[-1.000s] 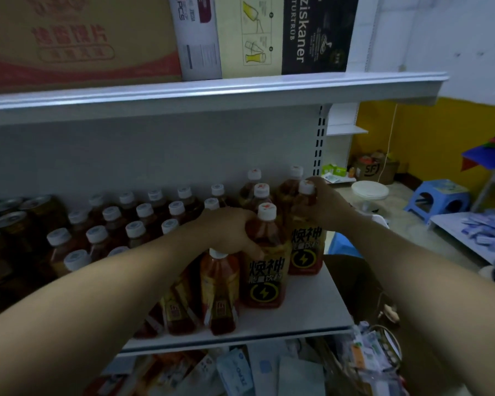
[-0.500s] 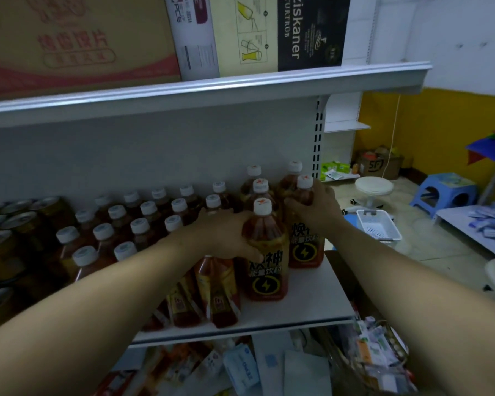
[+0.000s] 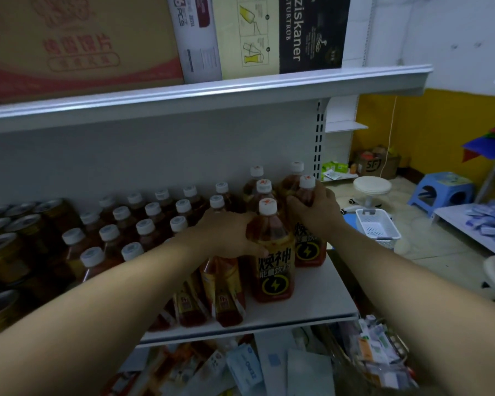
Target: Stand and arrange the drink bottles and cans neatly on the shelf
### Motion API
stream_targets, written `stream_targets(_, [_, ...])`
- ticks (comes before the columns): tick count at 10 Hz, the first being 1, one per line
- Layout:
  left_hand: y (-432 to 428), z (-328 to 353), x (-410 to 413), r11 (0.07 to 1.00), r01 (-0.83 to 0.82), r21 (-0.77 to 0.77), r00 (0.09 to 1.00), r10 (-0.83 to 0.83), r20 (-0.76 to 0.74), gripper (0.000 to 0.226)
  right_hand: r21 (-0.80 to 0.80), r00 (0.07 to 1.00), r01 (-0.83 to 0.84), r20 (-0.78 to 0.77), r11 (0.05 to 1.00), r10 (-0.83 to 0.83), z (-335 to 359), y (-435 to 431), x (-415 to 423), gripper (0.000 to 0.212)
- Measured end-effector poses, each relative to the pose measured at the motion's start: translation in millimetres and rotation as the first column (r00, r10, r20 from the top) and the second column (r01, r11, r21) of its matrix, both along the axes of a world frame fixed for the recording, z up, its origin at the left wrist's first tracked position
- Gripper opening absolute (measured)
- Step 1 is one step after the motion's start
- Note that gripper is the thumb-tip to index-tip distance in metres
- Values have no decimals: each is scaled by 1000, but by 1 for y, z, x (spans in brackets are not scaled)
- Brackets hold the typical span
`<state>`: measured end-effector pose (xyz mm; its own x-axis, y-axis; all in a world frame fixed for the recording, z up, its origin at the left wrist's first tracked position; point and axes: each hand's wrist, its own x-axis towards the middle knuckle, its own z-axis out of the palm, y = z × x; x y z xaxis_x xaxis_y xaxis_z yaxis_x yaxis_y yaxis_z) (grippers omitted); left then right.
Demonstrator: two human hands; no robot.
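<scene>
Head view, left hand [image 3: 226,232] gripping front bottle [image 3: 275,261]

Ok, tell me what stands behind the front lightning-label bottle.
Two white-capped bottles line up behind the front bottle, which the left hand grips. Only their caps and shoulders show; it covers their bodies and labels. The right hand grips the neighbouring bottle.

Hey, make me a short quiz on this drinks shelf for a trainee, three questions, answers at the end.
1. True or false: the left hand grips the front lightning-label bottle.
2. The right hand holds: A) nothing, B) the rear lightning-label bottle, C) a cup.
3. Fill in: the cans stand at the shelf's ____ end.
Key: 1 true; 2 B; 3 left.
</scene>
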<state>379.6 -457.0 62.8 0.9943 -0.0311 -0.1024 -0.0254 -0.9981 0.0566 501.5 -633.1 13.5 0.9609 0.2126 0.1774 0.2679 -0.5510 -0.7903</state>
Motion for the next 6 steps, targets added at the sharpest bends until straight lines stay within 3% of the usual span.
stream_targets(1, [8,7,-5,999,9,-43,1000,-8,30,85,8,994,57,89,998,-57,-7,5,-7,91])
stream_targets(2, [25,4,-19,994,-107,-35,994,107,-21,103,43,970,112,213,993,-119,-1,10,-19,88])
stream_targets(3, [34,-9,-32,993,-98,60,995,98,-8,103,40,960,26,276,999,-36,9,19,-25,81])
stream_targets(5, [42,-4,-40,992,-86,-90,996,87,9,94,-194,991,-23,122,981,48,26,18,-25,67])
stream_targets(6, [68,4,-57,988,-85,-130,995,91,35,87,-334,981,-32,168,942,93,46,28,-36,78])
